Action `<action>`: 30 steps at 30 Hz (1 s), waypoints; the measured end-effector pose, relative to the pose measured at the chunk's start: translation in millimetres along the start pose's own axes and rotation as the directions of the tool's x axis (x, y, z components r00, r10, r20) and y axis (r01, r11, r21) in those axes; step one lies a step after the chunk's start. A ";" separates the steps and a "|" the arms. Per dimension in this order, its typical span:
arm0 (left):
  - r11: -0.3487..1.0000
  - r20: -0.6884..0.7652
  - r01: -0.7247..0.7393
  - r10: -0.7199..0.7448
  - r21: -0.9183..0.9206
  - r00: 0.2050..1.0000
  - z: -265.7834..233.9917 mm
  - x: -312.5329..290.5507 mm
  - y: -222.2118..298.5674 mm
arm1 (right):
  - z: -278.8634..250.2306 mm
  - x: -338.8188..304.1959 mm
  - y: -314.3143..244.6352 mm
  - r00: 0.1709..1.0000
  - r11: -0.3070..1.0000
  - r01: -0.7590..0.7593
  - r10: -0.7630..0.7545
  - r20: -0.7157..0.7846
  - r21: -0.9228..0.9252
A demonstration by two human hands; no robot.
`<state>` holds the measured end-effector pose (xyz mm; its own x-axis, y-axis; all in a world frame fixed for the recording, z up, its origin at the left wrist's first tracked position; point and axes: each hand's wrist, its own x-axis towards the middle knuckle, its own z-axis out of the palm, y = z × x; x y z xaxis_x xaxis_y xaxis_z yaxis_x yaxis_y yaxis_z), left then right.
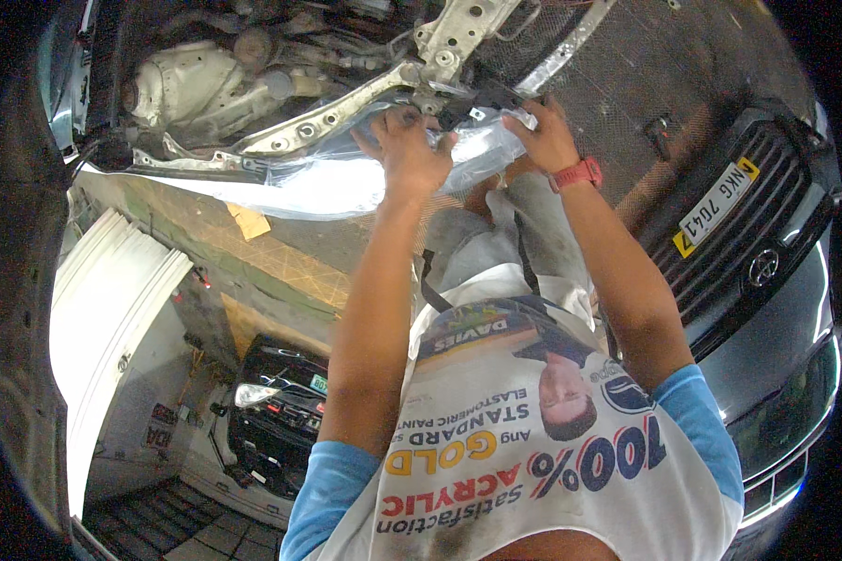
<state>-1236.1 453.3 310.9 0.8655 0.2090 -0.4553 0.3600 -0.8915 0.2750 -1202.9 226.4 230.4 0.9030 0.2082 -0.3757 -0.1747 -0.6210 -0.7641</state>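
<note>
At the front corner of an opened car, a long glossy panel or lamp (482,154) lies under clear plastic film (295,178); I cannot tell which of the two it is. My left hand (407,154) reaches over its upper edge, fingers curled down beside a metal bracket (430,101), the fingertips partly hidden. The right hand (544,138), below a red wristwatch (578,175), pinches the film-covered end between thumb and fingers. Black plastic trim (482,101) sits between the hands, against the car's body.
A pale metal crossbar (309,129) borders the exposed engine bay (196,89). Close on my right stands a dark car's grille (762,201). A black car (276,402) is at the lower left, near a white door (108,318). A yellowish scrap (248,221) lies on the floor.
</note>
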 end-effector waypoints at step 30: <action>0.969 -0.123 0.235 -0.243 -0.076 0.962 17.1 2.8 25.3 | -11.5 13.7 86.3 0.611 0.607 -0.767 0.592 0.525 0.208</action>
<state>-1230.4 424.5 302.1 0.7881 0.4669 -0.4011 0.5785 -0.7844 0.2237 -1201.0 167.0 165.4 0.2423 0.1566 -0.9575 -0.8801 -0.3799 -0.2849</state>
